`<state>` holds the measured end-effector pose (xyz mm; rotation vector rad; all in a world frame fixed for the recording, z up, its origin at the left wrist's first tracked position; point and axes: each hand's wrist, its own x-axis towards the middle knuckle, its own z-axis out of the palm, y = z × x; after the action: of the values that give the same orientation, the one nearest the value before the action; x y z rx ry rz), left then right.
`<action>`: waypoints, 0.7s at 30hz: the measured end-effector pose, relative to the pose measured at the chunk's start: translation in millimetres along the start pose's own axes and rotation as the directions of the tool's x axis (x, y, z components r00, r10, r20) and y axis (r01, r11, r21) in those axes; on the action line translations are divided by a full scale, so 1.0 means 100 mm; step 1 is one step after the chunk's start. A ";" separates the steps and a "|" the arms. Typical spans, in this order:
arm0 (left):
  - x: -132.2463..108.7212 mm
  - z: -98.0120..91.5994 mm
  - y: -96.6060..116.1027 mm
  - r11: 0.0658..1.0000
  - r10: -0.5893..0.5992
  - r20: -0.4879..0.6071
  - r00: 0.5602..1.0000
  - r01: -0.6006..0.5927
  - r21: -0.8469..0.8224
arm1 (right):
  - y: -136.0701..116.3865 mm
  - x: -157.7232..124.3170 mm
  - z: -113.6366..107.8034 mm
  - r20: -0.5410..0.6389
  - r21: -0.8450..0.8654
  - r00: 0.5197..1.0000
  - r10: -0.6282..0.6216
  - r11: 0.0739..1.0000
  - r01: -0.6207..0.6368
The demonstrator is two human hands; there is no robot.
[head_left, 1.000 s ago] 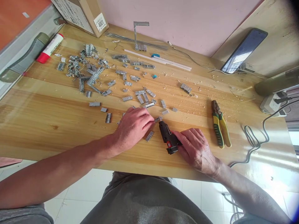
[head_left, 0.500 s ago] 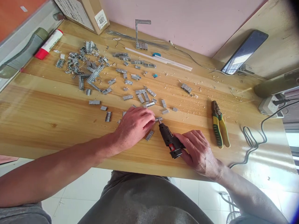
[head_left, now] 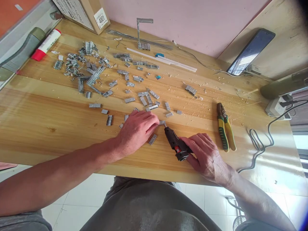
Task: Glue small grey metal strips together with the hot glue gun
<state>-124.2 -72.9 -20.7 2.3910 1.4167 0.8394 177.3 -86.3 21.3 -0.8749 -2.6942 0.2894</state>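
Marker (head_left: 47, 45): red-capped, lying at the far left of the wooden table (head_left: 36, 123).
Scrap heap (head_left: 74, 64): grey pieces, right of the marker.
Left hand (head_left: 138, 130): fingers bunched, pinching one end of a small grey piece (head_left: 162, 122).
Glue gun (head_left: 175, 141): black, nozzle at the piece's free end.
Right hand (head_left: 204, 157): wrapped around the gun's handle.
Pliers (head_left: 225, 128): yellow-and-green handles, lying beyond the right hand.
Phone (head_left: 251, 51): propped upright, far right.

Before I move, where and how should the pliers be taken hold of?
Best, I think, around both yellow-and-green handles, from the near side, palm down: the pliers lie flat, handles at the near end, metal head pointing away. The right hand is nearest, but it holds the black glue gun.
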 end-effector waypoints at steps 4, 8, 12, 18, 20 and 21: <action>0.00 -0.01 0.01 1.000 0.009 -0.014 1.000 -0.009 0.018 | 0.02 -0.01 -0.04 -0.016 0.043 1.000 0.025 0.999 -0.025; 0.00 -0.01 0.02 0.998 0.047 -0.037 0.998 -0.045 0.042 | 0.00 0.03 0.00 -0.022 0.089 1.000 0.009 0.996 -0.007; -0.01 -0.02 0.04 0.995 0.061 -0.028 0.998 -0.059 0.076 | -0.01 0.07 0.05 0.000 0.081 1.000 -0.007 0.997 0.007; 0.00 -0.04 0.05 0.996 0.044 0.001 0.999 -0.044 0.078 | 0.01 0.02 0.01 -0.013 0.090 1.000 0.015 0.996 -0.013; 0.00 -0.05 0.05 0.996 0.044 -0.001 0.999 -0.044 0.079 | 0.01 0.02 0.00 -0.022 0.099 1.000 0.014 0.995 -0.012; 0.00 -0.05 0.05 0.996 0.048 -0.006 0.999 -0.048 0.081 | 0.01 0.02 0.00 -0.021 0.103 1.000 0.011 0.995 -0.009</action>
<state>-123.6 -76.1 -15.0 2.4932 1.4276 0.8196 176.9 -84.3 21.6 -0.8570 -2.6296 0.4139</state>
